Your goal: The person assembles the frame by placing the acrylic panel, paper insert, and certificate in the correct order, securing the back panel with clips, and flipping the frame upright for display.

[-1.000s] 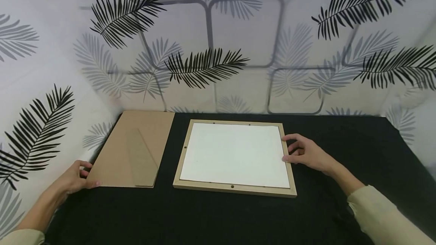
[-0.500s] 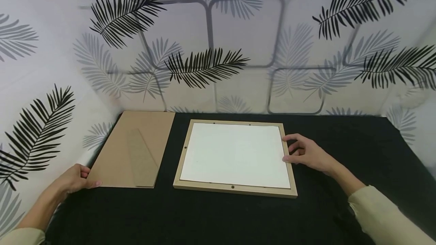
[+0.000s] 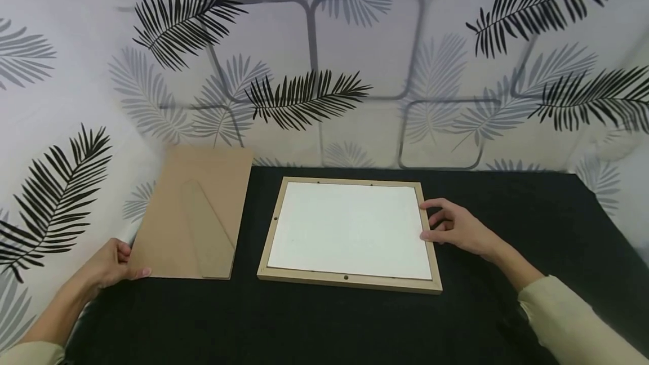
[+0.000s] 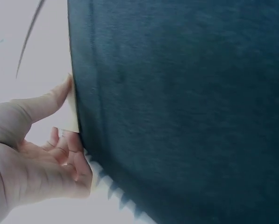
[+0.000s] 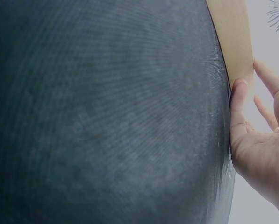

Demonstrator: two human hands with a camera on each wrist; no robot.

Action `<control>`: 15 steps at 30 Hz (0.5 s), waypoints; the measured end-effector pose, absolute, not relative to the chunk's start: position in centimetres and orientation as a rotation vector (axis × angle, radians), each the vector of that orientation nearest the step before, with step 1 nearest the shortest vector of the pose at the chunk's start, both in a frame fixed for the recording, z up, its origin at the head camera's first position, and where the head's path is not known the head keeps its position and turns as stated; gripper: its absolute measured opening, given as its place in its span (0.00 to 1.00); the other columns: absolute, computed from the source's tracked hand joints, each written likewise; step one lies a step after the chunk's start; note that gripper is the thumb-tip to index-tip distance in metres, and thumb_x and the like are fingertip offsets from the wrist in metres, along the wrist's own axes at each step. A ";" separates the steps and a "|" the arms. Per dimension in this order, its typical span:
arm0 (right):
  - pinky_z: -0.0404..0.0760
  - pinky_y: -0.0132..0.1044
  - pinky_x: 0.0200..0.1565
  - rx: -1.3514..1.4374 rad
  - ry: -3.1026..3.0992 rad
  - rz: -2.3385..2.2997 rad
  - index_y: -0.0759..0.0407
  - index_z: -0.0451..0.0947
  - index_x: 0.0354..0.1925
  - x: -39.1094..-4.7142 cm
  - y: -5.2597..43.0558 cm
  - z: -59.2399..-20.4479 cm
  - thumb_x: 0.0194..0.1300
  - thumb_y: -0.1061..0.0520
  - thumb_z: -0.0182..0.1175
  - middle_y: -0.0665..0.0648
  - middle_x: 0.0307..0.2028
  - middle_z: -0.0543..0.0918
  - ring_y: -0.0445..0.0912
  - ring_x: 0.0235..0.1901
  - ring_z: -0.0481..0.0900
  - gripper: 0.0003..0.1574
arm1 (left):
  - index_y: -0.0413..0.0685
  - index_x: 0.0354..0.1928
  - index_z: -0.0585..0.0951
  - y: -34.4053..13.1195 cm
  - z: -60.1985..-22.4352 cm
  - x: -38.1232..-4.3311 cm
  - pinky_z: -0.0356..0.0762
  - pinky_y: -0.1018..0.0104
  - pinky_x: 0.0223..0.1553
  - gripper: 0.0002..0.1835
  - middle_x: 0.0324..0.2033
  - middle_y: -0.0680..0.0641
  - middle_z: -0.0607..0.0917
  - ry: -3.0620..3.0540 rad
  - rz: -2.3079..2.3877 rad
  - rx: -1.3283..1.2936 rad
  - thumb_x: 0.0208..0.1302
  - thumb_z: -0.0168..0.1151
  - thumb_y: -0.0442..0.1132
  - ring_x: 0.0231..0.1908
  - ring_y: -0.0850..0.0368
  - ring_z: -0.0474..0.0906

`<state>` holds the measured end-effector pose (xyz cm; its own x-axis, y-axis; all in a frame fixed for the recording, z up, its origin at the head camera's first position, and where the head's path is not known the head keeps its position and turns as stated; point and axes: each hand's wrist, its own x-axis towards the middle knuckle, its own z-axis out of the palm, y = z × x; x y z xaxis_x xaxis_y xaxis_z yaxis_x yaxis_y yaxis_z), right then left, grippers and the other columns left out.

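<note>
At the left in the head view, my left hand (image 3: 109, 263) pinches the near-left corner of a brown picture-frame backing board (image 3: 167, 224). The board's far edge is raised off the table and overlaps the wall. A tapered stand leg (image 3: 205, 235) lies flat against it. In the left wrist view the thumb (image 4: 50, 102) presses on the board's edge, with fingers curled below. My right hand (image 3: 458, 230) holds the right side of a light wooden picture frame (image 3: 304, 278) with thumb and index finger. Inside that frame lies a white sheet (image 3: 350, 230).
A black cloth (image 3: 304, 325) covers the table under the frame and board. Behind and to the left stands a pale wall (image 3: 365, 55) with printed leaves. Small dark fixings (image 3: 346, 277) sit along the frame's border.
The far edge of the backing board has risen from the table, its near edge staying almost in place in my left hand. My right hand and the frame hold still.
</note>
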<state>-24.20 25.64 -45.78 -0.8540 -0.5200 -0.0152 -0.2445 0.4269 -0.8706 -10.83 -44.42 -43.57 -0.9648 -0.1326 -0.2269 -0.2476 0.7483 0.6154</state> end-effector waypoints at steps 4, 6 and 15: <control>0.82 0.40 0.37 -0.661 2.397 -1.397 0.62 0.64 0.70 -24.2 25.8 -45.8 0.65 0.57 0.72 0.65 0.44 0.76 0.54 0.35 0.80 0.42 | 0.25 0.52 0.58 -44.5 -43.6 -10.6 0.74 0.61 0.36 0.35 0.40 0.34 0.74 2.732 1.096 -0.289 0.59 0.76 0.33 0.39 0.45 0.75; 0.82 0.40 0.37 -0.659 2.394 -1.399 0.62 0.64 0.70 -24.1 25.8 -45.8 0.65 0.57 0.72 0.65 0.44 0.76 0.54 0.35 0.80 0.42 | 0.24 0.57 0.56 -44.6 -43.6 -10.5 0.76 0.61 0.35 0.37 0.39 0.36 0.79 2.689 1.146 -0.269 0.61 0.74 0.32 0.36 0.48 0.78; 0.83 0.41 0.37 -0.658 2.401 -1.401 0.62 0.64 0.70 -24.1 26.0 -45.9 0.65 0.57 0.72 0.65 0.44 0.76 0.55 0.35 0.80 0.42 | 0.23 0.72 0.49 -44.4 -43.3 -10.5 0.76 0.61 0.39 0.47 0.32 0.45 0.83 2.617 1.157 -0.249 0.64 0.72 0.34 0.34 0.50 0.81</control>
<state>-24.11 25.96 -45.93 -0.8555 -0.5175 -0.0153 -0.2414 0.4249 -0.8725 -10.51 -44.41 -43.33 -0.9491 -0.0480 -0.3113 -0.2625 0.6666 0.6977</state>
